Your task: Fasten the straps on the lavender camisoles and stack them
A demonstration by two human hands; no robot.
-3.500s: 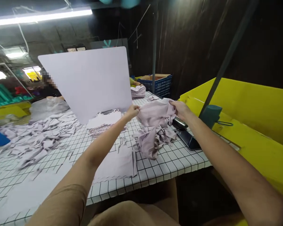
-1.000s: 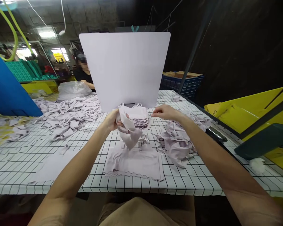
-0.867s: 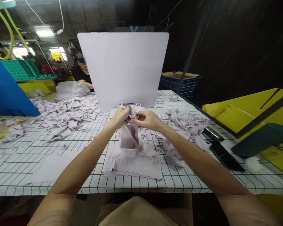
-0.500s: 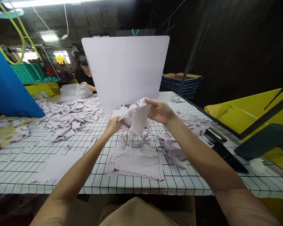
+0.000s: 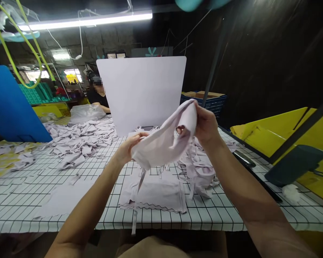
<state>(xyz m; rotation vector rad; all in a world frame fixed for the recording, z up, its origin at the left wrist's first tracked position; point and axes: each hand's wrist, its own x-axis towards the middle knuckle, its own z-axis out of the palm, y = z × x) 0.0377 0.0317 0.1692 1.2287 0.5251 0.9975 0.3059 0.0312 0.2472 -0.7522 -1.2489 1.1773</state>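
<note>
Above the table I hold a pale lilac camisole [image 5: 161, 145] stretched between both hands, its thin straps hanging down. My left hand [image 5: 129, 147] is closed on its left end. The raised right end is pinched by my right hand [image 5: 206, 123], where the fabric curls over and partly hides the fingers. Directly below lies a neat stack of similar camisoles [image 5: 156, 193] with a wavy hem toward me. A loose heap of the same fabric [image 5: 201, 172] sits right of the stack, under my right forearm.
A white board [image 5: 142, 93] stands upright at the back, a blue board [image 5: 13, 107] at the left. A large garment pile [image 5: 83, 139] covers the left back of the grid-patterned table [image 5: 104, 220]. A dark green cylinder [image 5: 296, 165] lies at right. A person [image 5: 98, 95] sits behind.
The bunched camisole has been spread wider, and its straps now dangle. My right hand has moved right and slightly up; my left hand has shifted slightly left and down. The view has tilted upward.
</note>
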